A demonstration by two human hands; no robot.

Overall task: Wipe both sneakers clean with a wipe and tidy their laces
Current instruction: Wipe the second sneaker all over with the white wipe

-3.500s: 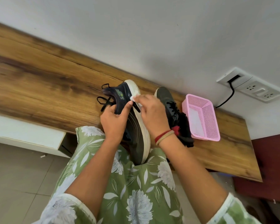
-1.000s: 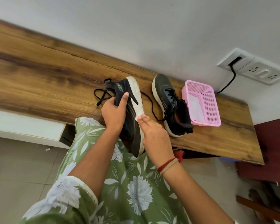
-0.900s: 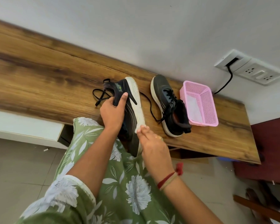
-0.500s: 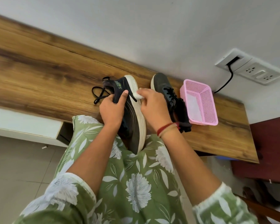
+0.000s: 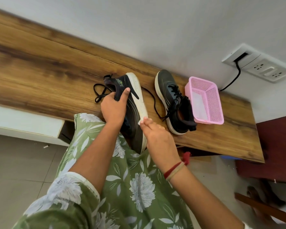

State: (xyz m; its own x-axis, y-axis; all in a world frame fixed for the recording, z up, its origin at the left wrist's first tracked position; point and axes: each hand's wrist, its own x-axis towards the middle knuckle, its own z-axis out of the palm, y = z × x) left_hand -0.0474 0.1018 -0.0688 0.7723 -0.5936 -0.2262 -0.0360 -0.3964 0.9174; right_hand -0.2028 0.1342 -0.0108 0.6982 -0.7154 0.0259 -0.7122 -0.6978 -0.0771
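Sneaker (image 5: 133, 113): black upper, smudged white sole

Centre frame, leaning from lap (image 5: 135, 187) onto desk (image 5: 48, 71) edge: tilted sneaker (image 5: 135, 103). Right of it, flat on desk: second sneaker (image 5: 173, 103), basket (image 5: 205, 100) just beside its right. Upper right, on wall: socket panel (image 5: 261, 63).
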